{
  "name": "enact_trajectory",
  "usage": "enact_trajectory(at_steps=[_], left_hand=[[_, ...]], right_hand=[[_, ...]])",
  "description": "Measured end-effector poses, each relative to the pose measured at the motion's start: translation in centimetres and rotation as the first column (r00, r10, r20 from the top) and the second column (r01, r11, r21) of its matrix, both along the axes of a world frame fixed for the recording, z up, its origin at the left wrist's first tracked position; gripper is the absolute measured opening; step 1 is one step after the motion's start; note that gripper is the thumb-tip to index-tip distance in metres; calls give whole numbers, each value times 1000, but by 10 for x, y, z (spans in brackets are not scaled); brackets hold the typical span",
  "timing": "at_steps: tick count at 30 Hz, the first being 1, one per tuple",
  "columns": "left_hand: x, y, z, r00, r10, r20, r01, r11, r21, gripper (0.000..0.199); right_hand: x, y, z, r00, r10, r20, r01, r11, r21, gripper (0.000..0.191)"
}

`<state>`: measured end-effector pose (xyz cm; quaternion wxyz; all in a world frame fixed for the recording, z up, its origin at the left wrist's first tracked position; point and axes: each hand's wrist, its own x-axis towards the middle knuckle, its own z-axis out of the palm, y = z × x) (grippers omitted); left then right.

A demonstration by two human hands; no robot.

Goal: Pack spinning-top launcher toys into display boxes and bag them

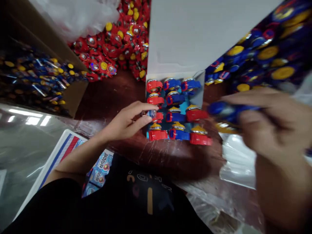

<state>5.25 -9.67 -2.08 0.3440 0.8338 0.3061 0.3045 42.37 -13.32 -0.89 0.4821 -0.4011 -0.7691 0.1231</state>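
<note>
Before me is an open white display box point(200, 94) with rows of red and blue plastic toys, many with a silver ring and a yellow top. At its left side my left hand point(130, 120) pinches a small, shiny bluish piece point(151, 113) between thumb and forefinger, over a red toy point(159, 117). To the right of the box, my right hand point(273, 120) is blurred by motion and grips a blue toy point(224, 110). A red toy point(201, 139) sits at the box's near right corner.
Red toys point(109, 48) are heaped at the back, blue toys point(265, 55) at the right. An open carton point(75, 97) on the left holds many small blue and yellow pieces. Clear plastic bags point(237, 159) lie at the right; printed light-blue packs point(102, 167) lie beside my left arm.
</note>
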Motion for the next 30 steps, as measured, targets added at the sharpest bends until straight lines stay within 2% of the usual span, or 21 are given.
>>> enact_trajectory(at_steps=[1,3,6,8,10,12,15,17,20,22,24,26,28,30], left_hand=[[10,-4,3,999,-49,17,50,998,-33,36],[25,-9,4,997,-61,46,64,996,-60,35],[36,-10,1,964,139,225,-114,986,-119,37],[42,-9,-1,866,273,420,-175,950,-257,41],[49,-11,-1,769,321,553,-84,908,-410,44],[56,-14,-1,743,307,595,69,848,-525,48],[60,-21,2,772,239,588,212,776,-594,49],[58,-23,5,834,134,535,240,785,-572,40],[52,-23,13,937,-88,339,258,828,-498,28],[50,-23,18,963,-157,217,234,887,-398,28],[49,-22,20,975,-170,147,199,957,-214,27],[49,-21,19,980,-180,84,176,983,44,27],[49,-18,14,984,-179,6,168,935,313,27],[47,-14,8,982,-174,-67,183,836,517,25]], right_hand=[[-20,-1,10,991,98,96,-103,993,58,33],[-48,1,22,952,180,248,-221,964,146,27],[-60,-3,27,936,158,314,-218,961,168,18],[-59,-12,26,939,132,317,-190,969,161,15],[-58,-19,24,943,105,315,-165,971,172,13],[-58,-24,21,952,72,299,-129,976,173,14],[-58,-27,20,970,35,240,-69,988,137,16],[-56,-28,19,976,26,218,-51,993,108,17],[-51,-31,21,968,48,245,-76,991,106,17],[-50,-34,22,959,63,276,-107,984,146,17],[-50,-36,23,952,53,303,-113,977,183,16],[-52,-38,25,957,44,286,-87,986,142,12],[-56,-39,25,971,60,230,-58,998,-14,3],[-59,-40,26,981,74,177,-36,977,-211,9]])
